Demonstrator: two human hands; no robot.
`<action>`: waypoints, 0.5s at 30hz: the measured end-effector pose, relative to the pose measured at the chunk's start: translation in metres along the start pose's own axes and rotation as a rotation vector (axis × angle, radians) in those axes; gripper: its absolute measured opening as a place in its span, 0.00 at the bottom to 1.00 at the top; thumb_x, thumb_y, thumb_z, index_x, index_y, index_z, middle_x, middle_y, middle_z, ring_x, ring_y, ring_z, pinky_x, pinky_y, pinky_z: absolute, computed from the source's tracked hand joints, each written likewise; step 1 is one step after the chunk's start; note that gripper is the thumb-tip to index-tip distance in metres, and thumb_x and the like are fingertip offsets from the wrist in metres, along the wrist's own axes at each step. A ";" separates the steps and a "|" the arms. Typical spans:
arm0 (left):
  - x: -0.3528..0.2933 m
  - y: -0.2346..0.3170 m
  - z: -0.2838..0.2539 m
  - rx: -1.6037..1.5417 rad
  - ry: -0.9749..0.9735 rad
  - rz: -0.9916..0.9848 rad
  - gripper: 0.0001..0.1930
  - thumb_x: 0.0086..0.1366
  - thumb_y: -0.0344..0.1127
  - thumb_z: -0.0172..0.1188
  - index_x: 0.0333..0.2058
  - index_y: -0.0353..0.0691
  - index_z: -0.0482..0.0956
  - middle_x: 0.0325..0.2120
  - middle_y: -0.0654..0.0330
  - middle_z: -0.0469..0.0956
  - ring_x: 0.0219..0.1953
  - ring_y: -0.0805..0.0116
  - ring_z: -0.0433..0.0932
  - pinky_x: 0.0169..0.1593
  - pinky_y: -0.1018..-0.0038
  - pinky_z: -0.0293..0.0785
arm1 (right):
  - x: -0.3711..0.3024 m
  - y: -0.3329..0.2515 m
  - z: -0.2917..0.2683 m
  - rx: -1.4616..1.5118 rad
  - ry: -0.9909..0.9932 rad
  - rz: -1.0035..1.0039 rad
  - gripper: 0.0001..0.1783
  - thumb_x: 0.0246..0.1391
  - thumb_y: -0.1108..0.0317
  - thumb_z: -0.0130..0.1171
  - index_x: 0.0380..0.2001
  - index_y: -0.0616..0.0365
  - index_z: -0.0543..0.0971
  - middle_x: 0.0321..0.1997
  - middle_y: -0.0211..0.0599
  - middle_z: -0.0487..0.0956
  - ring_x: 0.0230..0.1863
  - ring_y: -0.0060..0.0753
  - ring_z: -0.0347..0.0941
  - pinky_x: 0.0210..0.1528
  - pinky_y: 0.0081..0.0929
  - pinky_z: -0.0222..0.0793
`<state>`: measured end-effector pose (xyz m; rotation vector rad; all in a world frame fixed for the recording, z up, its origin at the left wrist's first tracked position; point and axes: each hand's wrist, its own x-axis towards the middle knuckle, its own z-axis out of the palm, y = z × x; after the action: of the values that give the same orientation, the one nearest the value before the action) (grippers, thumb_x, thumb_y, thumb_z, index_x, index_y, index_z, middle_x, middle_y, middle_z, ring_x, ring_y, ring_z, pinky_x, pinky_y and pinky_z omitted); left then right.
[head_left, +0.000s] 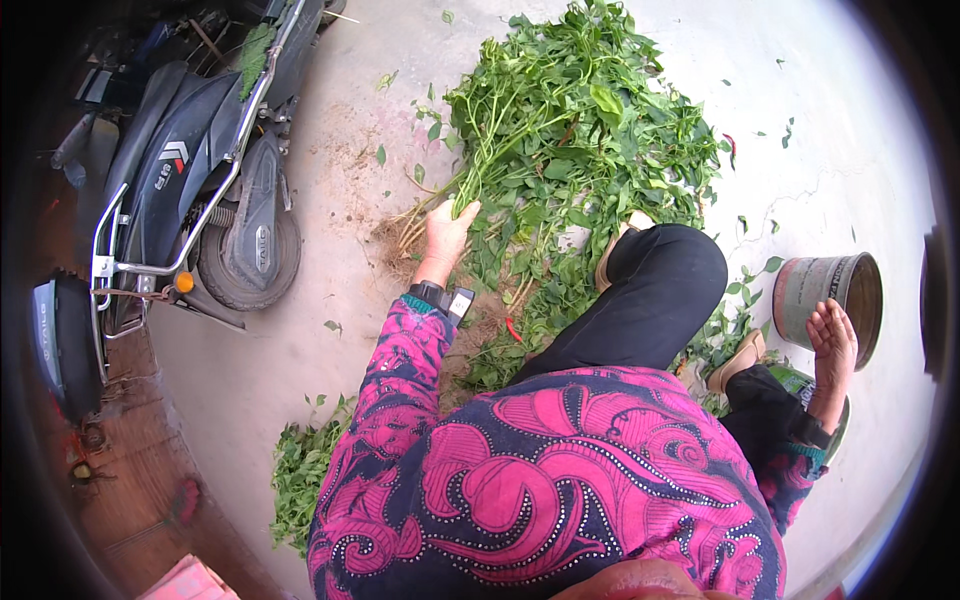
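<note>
My left hand point(447, 240) is closed round the stems of a bunch of green leafy plants point(485, 165), just above their pale roots point(405, 240). The bunch lies against a large heap of similar leafy plants point(590, 110) on the floor. A red chili pepper point(513, 330) lies below my left hand, and another red chili point(731, 148) is at the heap's right edge. Out to the right, my right hand point(833, 340) is raised beside a round metal bucket point(795, 300), fingers stretched and nothing visible in them. Whether it touches the bucket's rim I cannot tell.
A dark scooter point(190, 170) with metal guard rails stands on the left. More leafy plants point(305, 465) lie at lower left. A greenish container point(795, 380) sits partly hidden behind my right forearm. Loose leaves and soil are scattered over the pale concrete floor point(330, 60).
</note>
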<state>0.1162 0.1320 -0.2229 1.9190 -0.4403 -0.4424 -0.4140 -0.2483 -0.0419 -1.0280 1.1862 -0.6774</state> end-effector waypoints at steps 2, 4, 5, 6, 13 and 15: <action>-0.012 0.035 -0.022 -0.138 -0.041 -0.042 0.09 0.62 0.37 0.65 0.35 0.38 0.80 0.17 0.70 0.71 0.18 0.85 0.62 0.20 0.83 0.57 | 0.003 0.003 0.015 0.026 -0.069 -0.018 0.15 0.61 0.65 0.56 0.47 0.63 0.76 0.42 0.36 0.81 0.40 0.26 0.78 0.46 0.26 0.76; -0.018 0.068 -0.046 -0.314 -0.153 -0.235 0.10 0.60 0.38 0.65 0.35 0.39 0.79 0.17 0.69 0.71 0.15 0.82 0.64 0.18 0.82 0.58 | 0.001 0.003 0.032 0.052 -0.119 -0.039 0.14 0.60 0.66 0.57 0.46 0.63 0.76 0.40 0.37 0.81 0.37 0.27 0.78 0.44 0.26 0.76; -0.017 0.082 -0.055 -0.301 -0.208 -0.262 0.10 0.59 0.38 0.66 0.33 0.38 0.79 0.18 0.69 0.73 0.17 0.80 0.67 0.19 0.83 0.61 | -0.003 0.002 0.042 0.056 -0.177 -0.071 0.13 0.60 0.66 0.57 0.45 0.63 0.77 0.39 0.38 0.81 0.36 0.27 0.79 0.44 0.26 0.77; -0.011 0.096 -0.055 -0.263 -0.220 -0.192 0.12 0.58 0.38 0.67 0.36 0.38 0.78 0.19 0.67 0.73 0.17 0.78 0.70 0.19 0.81 0.64 | -0.006 0.001 0.053 0.063 -0.192 -0.062 0.13 0.61 0.66 0.55 0.45 0.62 0.76 0.39 0.37 0.81 0.36 0.26 0.79 0.43 0.25 0.77; 0.057 0.162 0.010 -0.124 -0.262 -0.099 0.17 0.57 0.45 0.67 0.25 0.38 0.74 0.15 0.65 0.69 0.11 0.75 0.67 0.16 0.75 0.69 | -0.029 0.006 0.117 0.039 -0.350 -0.116 0.14 0.60 0.64 0.57 0.43 0.63 0.77 0.36 0.37 0.82 0.34 0.26 0.79 0.41 0.23 0.77; 0.060 0.171 0.033 -0.030 -0.214 -0.075 0.16 0.57 0.45 0.67 0.27 0.38 0.76 0.14 0.67 0.70 0.10 0.76 0.64 0.15 0.76 0.65 | -0.036 0.009 0.124 0.002 -0.419 -0.145 0.13 0.60 0.64 0.56 0.43 0.61 0.77 0.35 0.35 0.82 0.33 0.23 0.79 0.40 0.22 0.77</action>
<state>0.1346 0.0140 -0.0830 1.8715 -0.4984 -0.7046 -0.3060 -0.1785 -0.0298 -1.1934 0.7519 -0.5396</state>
